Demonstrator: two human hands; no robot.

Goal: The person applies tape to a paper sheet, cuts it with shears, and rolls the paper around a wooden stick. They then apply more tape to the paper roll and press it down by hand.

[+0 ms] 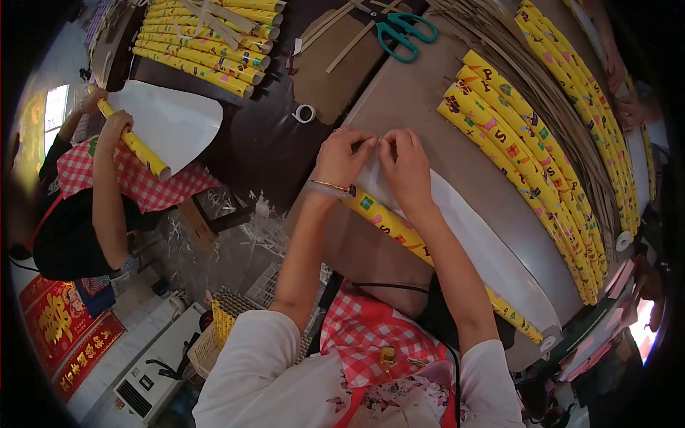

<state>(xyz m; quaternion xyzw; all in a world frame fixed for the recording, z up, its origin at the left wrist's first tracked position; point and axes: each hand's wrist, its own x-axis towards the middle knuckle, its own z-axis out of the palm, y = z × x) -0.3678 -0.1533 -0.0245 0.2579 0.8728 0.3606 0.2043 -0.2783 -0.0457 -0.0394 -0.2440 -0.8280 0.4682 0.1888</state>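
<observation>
My left hand [345, 160] and my right hand [407, 171] are close together over the table, each with thumb and fingers pinched. The fingertips almost meet at the far end of a white sheet [474, 246]. Whatever is between them is too small to make out. Below my left wrist a partly rolled yellow printed paper roll [385, 222] lies along the sheet's near edge and passes under my right forearm. A bracelet is on my left wrist.
Finished yellow rolls [517, 146] lie to the right, beside long brown strips [571, 135]. More rolls [207, 46] are stacked at the back left. Teal scissors [391, 44] and a tape roll [305, 113] lie ahead. At left a co-worker's hands [118, 128] hold a roll; another person's hand [635, 110] is at right.
</observation>
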